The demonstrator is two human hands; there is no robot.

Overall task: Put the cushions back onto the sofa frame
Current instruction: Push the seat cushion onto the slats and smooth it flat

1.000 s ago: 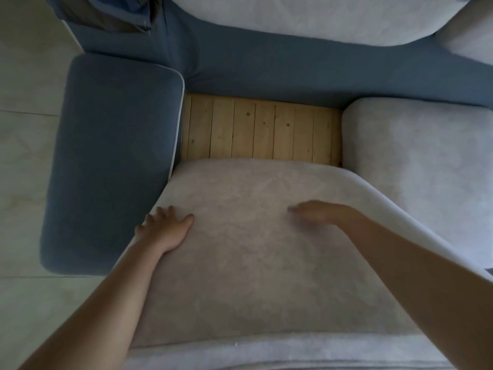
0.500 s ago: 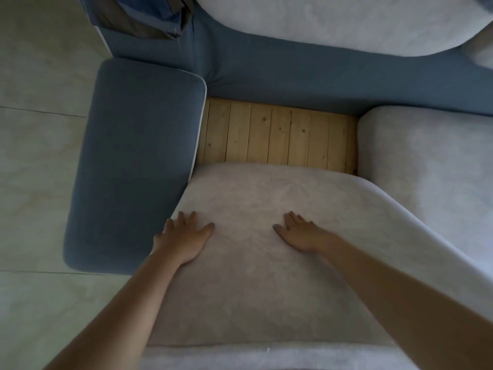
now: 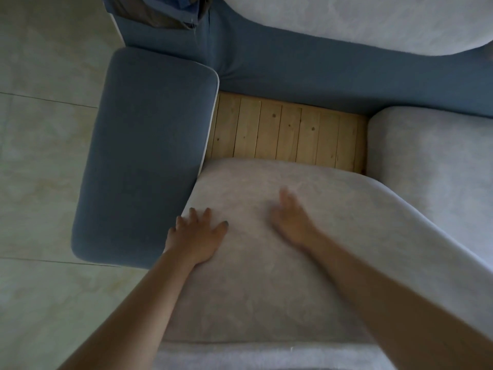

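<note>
A light grey seat cushion (image 3: pixel 266 284) lies over the front part of the sofa seat, with a strip of bare wooden slats (image 3: pixel 288 134) showing between its far edge and the blue backrest (image 3: pixel 306 76). My left hand (image 3: pixel 196 236) presses flat on the cushion near its left edge, fingers spread, close to the blue armrest (image 3: pixel 144 156). My right hand (image 3: pixel 290 217) lies flat on the cushion's middle, fingers straight and motion-blurred. A second grey seat cushion (image 3: pixel 432 172) sits in place to the right.
A grey back cushion (image 3: pixel 360 20) leans against the backrest at the top. Pale tiled floor (image 3: pixel 40 182) lies left of the armrest. Dark blue fabric (image 3: pixel 165 12) hangs at the sofa's back left corner.
The right hand has slid left toward the cushion's middle, then forward. The left hand stays pressed at the left edge. The strip of bare slats has narrowed a little.
</note>
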